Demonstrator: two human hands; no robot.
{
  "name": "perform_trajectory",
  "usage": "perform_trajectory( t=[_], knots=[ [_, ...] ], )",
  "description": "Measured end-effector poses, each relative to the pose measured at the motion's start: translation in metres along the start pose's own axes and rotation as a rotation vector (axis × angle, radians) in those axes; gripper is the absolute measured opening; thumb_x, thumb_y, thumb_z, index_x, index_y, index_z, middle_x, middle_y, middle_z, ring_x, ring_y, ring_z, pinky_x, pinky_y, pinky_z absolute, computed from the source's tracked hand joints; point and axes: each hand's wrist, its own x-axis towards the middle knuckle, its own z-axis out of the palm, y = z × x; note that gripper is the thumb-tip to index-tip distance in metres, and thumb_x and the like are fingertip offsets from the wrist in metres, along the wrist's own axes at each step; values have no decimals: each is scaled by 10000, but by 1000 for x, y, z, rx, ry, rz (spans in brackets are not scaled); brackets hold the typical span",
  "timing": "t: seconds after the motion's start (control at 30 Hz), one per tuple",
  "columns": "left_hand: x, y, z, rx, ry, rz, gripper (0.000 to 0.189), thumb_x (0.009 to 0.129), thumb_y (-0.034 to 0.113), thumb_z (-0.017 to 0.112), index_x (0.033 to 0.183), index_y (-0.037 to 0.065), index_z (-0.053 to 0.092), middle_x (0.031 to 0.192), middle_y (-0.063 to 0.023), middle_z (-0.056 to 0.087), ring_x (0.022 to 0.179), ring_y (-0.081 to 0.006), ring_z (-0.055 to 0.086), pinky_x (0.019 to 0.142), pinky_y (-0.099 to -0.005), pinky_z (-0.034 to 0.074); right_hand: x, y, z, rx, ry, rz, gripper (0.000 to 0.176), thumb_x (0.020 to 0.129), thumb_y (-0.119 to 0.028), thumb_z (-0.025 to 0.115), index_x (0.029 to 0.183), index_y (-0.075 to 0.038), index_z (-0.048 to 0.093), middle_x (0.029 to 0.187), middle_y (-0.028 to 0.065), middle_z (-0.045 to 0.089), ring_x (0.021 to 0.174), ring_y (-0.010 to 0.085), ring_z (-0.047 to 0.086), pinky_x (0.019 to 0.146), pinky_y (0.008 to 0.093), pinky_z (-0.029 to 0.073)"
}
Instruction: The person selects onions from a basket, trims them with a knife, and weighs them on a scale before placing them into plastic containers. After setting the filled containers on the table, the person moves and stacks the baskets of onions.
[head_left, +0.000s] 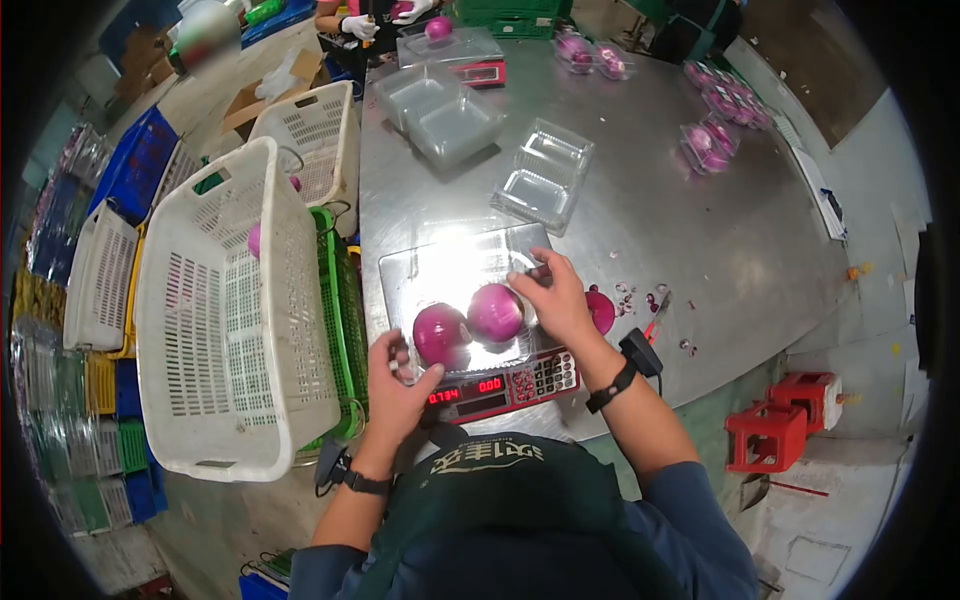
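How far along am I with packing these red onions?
Partway, it seems. Looks done: filled clear clamshells at the steel table's far right. In hand: two red onions on the digital scale, left hand and right hand around them. Probably left: the empty clamshells beyond the scale and the loose red onion beside your right hand.

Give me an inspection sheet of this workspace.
Surface: metal table, scraps near the right hand.
Job's things: two purple onions on the near scale, display lit.
Clutter: red-handled tool by the scraps; clear containers farther up.
Grip: left hand beside the left onion; right hand beside the other, contact unclear.
Cables: short dark lead at the right wrist device.
Surroundings: white crate left; red stools right; gloved co-worker beyond.
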Motion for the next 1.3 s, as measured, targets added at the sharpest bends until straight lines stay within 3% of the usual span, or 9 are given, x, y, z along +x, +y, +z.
perform_trajectory(
  t=[0.1,0.23,0.3,0.5,0.67,0.93,1.0,1.2,1.3],
  knots=[
    [-11,-14,-10,-337,-89,-341,576,850,97,795,1313,-6,469,1107,-114,599,920,-211,641,747,-302,539,30,-7,4,391,-77,399,791,843,-199,773,1508,24,408,1223,139,616,1047,227,618,877,336,525],
    [-17,3,-17,-809,-164,-594,399,894,53,713,1232,0,509,964,-132,644,824,-239,693,677,-317,548,28,-24,-12,413,-174,256,803,784,-64,737,1525,-36,428,1193,146,623,993,222,640,842,337,538],
    [-19,8,-21,-879,-153,-556,332,911,65,681,1207,9,541,1021,-160,675,882,-265,711,682,-331,556,-1,-5,-28,-30,-115,-356,776,760,-83,721,1498,-90,485,1188,181,629,961,273,661,869,385,545],
    [-10,-10,-16,-839,-136,-585,89,931,101,630,988,55,579,918,-126,680,783,-238,689,571,-297,508,-80,-21,-62,-9,-583,23,866,855,-162,638,1629,-159,249,902,151,693,839,267,695,787,377,542],
    [4,-6,-4,-705,-37,-565,106,854,-46,561,895,37,508,772,-122,597,608,-215,623,437,-265,451,-81,14,-29,-14,-346,206,416,864,-158,616,1258,-28,632,870,100,744,850,273,727,770,405,550],
    [14,6,23,-707,-21,-517,268,882,-32,564,1135,49,528,814,-88,608,652,-203,621,471,-263,467,-68,43,-35,128,-298,98,328,914,-71,613,1210,54,544,782,106,687,692,163,649,623,317,508],
    [19,11,32,-696,-20,-535,305,883,-31,565,1176,43,530,826,-94,617,651,-199,619,476,-260,466,-60,46,-41,153,-309,148,373,886,-92,622,1231,37,568,825,135,704,785,272,700,750,391,547],
    [42,29,70,-601,-159,-535,455,886,-22,572,1333,1,492,805,-102,626,619,-174,588,503,-271,430,-26,82,-92,374,-379,190,696,828,-226,777,1415,38,510,1148,137,686,825,170,677,629,305,547],
    [54,28,99,-557,-247,-532,476,883,-21,604,1347,-46,501,733,-102,617,558,-151,543,504,-273,413,-6,74,-121,447,-346,294,884,862,-348,814,1534,22,375,1351,178,598,1210,238,589,1033,350,465]
  ],
)
